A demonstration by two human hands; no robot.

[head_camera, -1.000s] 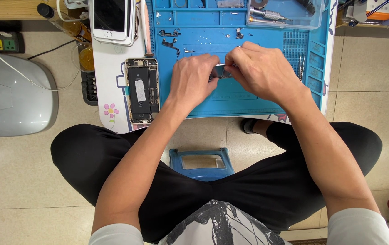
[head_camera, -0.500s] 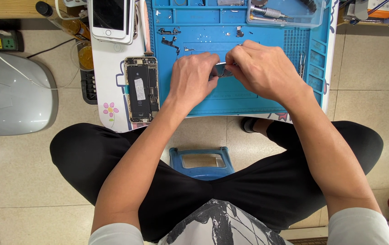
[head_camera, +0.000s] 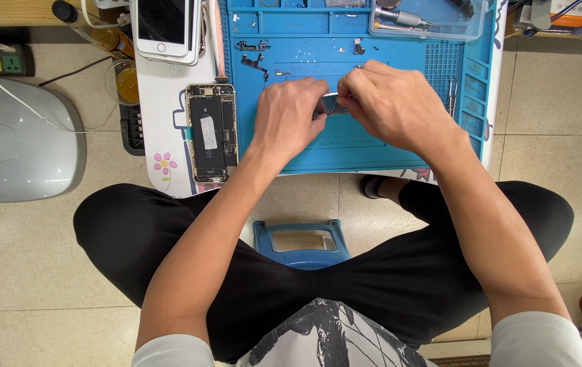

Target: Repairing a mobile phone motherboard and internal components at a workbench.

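Blue silicone mat [head_camera: 372,139] catches loose screws beneath your hands — left hand [head_camera: 289,115] and right hand [head_camera: 393,102] together, pinching one small metal part [head_camera: 331,105] — opened phone [head_camera: 210,132] parked aside.

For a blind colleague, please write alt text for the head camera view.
Seen from above, a seated person's left hand and right hand pinch a small metal part over a blue work mat. An opened phone lies left of it.
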